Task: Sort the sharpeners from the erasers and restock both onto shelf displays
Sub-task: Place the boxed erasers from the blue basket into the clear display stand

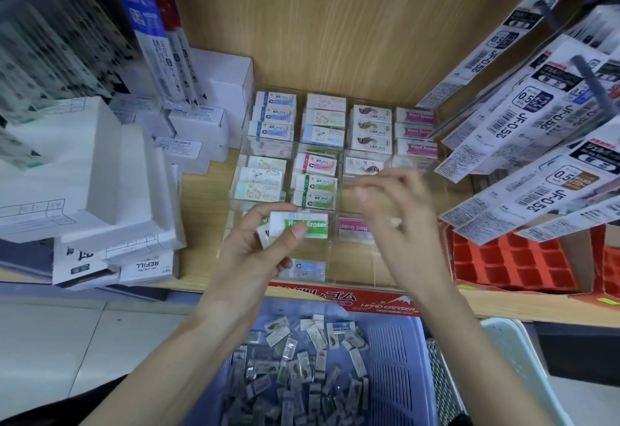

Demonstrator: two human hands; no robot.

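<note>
Shelf (201, 211) holds erasers (370, 125); left hand (251, 254) grips green eraser (312, 226), right hand (399, 221) blurred, grasp unclear.

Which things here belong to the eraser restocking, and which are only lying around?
Part of the job: left hand, holding the green Hard Eraser; right hand, blurred above the clear display case; stocked erasers in it; blue basket of loose wrapped pieces.
Lying about: white boxes; hanging refill packs; red cardboard tray.

right hand (392, 211) motion-blurred, green eraser (317, 226) part-hidden by left hand (255, 251), blue basket (407, 355) cut off at 6 o'clock
</note>
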